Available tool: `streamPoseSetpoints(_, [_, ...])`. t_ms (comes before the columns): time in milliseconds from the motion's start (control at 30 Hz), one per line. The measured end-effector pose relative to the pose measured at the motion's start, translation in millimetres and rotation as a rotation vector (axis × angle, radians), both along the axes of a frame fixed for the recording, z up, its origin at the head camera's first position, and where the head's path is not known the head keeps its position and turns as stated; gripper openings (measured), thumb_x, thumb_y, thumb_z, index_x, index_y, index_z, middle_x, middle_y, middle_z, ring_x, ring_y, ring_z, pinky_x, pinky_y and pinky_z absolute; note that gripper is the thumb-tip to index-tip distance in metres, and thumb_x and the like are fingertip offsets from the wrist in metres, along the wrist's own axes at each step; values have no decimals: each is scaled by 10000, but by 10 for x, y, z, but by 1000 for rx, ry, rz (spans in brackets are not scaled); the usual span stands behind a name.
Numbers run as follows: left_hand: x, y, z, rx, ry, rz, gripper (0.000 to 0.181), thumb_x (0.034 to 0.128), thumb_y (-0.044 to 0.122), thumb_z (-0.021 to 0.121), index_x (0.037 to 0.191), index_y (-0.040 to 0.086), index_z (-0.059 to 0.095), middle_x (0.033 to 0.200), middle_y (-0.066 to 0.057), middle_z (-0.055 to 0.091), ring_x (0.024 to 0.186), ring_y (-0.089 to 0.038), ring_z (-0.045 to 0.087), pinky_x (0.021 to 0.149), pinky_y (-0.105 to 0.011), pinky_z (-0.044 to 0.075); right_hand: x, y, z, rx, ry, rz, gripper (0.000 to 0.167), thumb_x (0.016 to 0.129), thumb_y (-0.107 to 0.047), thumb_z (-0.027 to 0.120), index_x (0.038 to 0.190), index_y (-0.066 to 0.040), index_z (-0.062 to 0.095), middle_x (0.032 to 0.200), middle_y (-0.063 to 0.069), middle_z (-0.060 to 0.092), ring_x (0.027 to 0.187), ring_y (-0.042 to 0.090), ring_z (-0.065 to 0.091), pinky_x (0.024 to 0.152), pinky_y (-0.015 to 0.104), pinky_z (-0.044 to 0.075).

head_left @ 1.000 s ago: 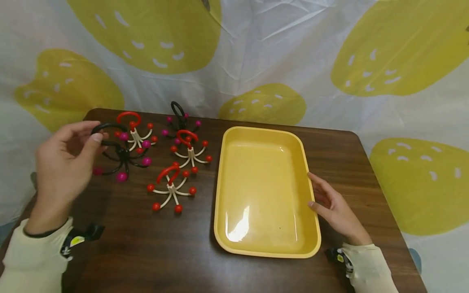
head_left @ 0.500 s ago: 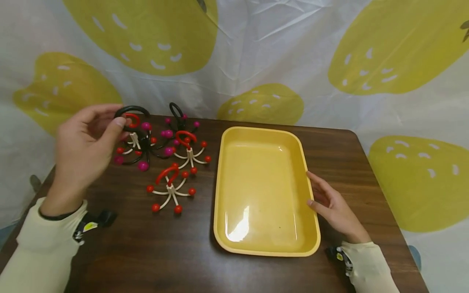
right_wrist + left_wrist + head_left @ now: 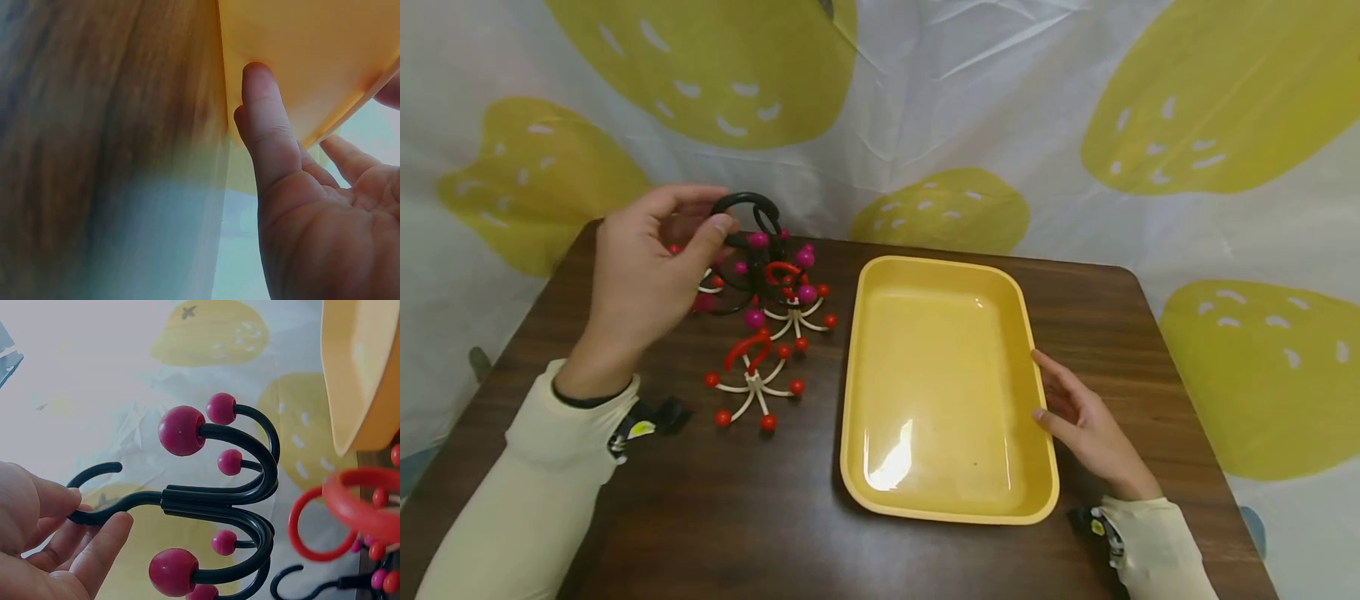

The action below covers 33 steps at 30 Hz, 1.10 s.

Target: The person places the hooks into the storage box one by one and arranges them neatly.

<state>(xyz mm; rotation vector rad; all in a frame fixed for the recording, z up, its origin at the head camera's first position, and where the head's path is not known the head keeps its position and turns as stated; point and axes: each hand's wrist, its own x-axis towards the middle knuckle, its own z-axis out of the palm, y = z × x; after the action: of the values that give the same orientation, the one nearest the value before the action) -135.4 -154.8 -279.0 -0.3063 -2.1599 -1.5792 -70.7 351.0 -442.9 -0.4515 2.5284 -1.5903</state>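
My left hand (image 3: 651,258) pinches the curved end of a black octopus-shaped hook (image 3: 209,496) with pink ball tips, held up off the table. In the head view it overlaps a second black hook (image 3: 767,219) behind it. A white hook with red balls and a red top (image 3: 752,382) stands nearest the front. Another red-and-white hook (image 3: 793,313) stands behind that one, and a third is mostly hidden by my left hand. With fairly straight fingers, my right hand (image 3: 1093,429) touches the right side of a yellow tray (image 3: 847,400).
The yellow tray lies on the dark wooden table (image 3: 737,517), right of the hooks, with nothing in it. A white cloth (image 3: 917,100) with yellow fruit prints hangs behind the table's back edge.
My left hand has carried the black hook rightward and slightly up and back, from the table's left side to over the other hooks. My right hand has stayed at the tray.
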Motion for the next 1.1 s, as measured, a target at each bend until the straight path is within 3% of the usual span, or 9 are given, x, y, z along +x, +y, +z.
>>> streamPoseSetpoints(233, [-57, 207, -16, -44, 40, -56, 239, 981, 111, 765, 1205, 24, 764, 1020, -87, 785, 785, -51, 748, 718, -167, 618, -27, -5, 11, -2, 13, 9, 749, 1018, 60, 607, 1677, -94, 285, 1538, 351, 466, 1253, -43, 617, 951, 152, 567])
streamPoseSetpoints(400, [-102, 345, -42, -89, 83, -94, 222, 983, 102, 762, 1196, 41, 773, 1038, -129, 791, 766, -56, 727, 716, -160, 591, -37, -4, -3, 4, 15, 10, 751, 1017, 62, 608, 1677, -92, 283, 1537, 350, 467, 1253, -50, 614, 949, 150, 567])
streamPoseSetpoints(733, [-181, 660, -151, -1, -50, -223, 241, 1002, 129, 746, 1234, 66, 754, 1105, -93, 777, 876, -193, 771, 766, -241, 642, -58, -2, 24, 9, 10, 13, 746, 1020, 56, 611, 1676, -91, 287, 1535, 345, 467, 1252, -45, 617, 945, 154, 570])
streamPoseSetpoints(867, [-256, 824, -195, 20, -60, -287, 245, 1006, 113, 737, 1243, 52, 741, 1090, -97, 768, 895, -216, 770, 784, -265, 650, -64, -7, 25, 8, 5, 12, 746, 1022, 50, 612, 1677, -95, 285, 1539, 343, 464, 1245, -43, 623, 938, 160, 576])
streamPoseSetpoints(1100, [-366, 1159, -261, -18, -41, -343, 224, 1020, 118, 719, 1237, 68, 739, 1045, -74, 788, 886, -181, 771, 800, -277, 630, -52, 8, 36, 15, 10, 7, 749, 1027, 50, 605, 1682, -101, 274, 1522, 350, 473, 1226, -41, 634, 924, 166, 585])
